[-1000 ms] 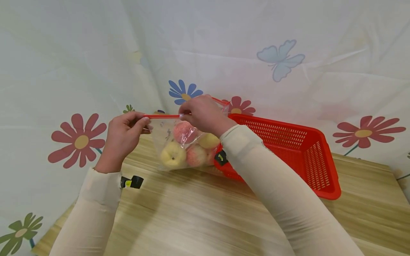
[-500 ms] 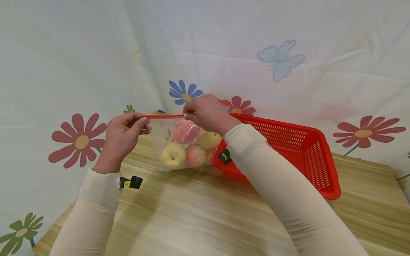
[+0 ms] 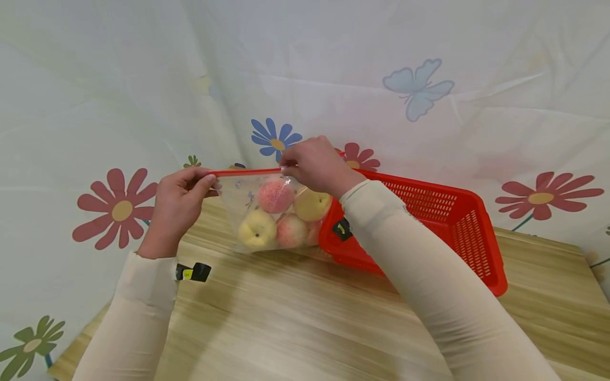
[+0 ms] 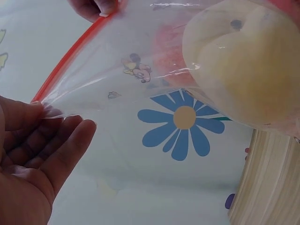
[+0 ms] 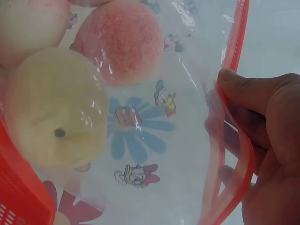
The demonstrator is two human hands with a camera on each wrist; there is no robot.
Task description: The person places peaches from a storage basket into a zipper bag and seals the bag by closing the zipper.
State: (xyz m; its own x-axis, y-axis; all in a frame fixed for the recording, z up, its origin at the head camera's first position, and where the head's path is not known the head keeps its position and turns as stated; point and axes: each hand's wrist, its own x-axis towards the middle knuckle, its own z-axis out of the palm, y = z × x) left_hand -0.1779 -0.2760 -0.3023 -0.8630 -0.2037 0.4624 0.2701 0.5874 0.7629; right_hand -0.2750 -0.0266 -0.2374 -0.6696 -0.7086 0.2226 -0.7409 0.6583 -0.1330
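Note:
A clear zip bag with cartoon prints and a red strip along its top holds several pink and yellow peaches. My left hand pinches the strip's left corner between thumb and fingers; in the left wrist view that hand has its other fingers loosely bent. Farther right along the strip, my right hand pinches the top edge. In the right wrist view, the two red lips part below the thumb of my right hand. The right forearm hides part of the bag's right side.
A red perforated basket stands right of the bag, touching or nearly touching it, under my right forearm. Both stand on a wooden table. Behind hangs a pale flowered cloth. Each wrist wears a small black camera.
My right hand has slid a little to the right along the red strip, and more of the strip shows between the hands. The left hand has shifted slightly left, still pinching its corner.

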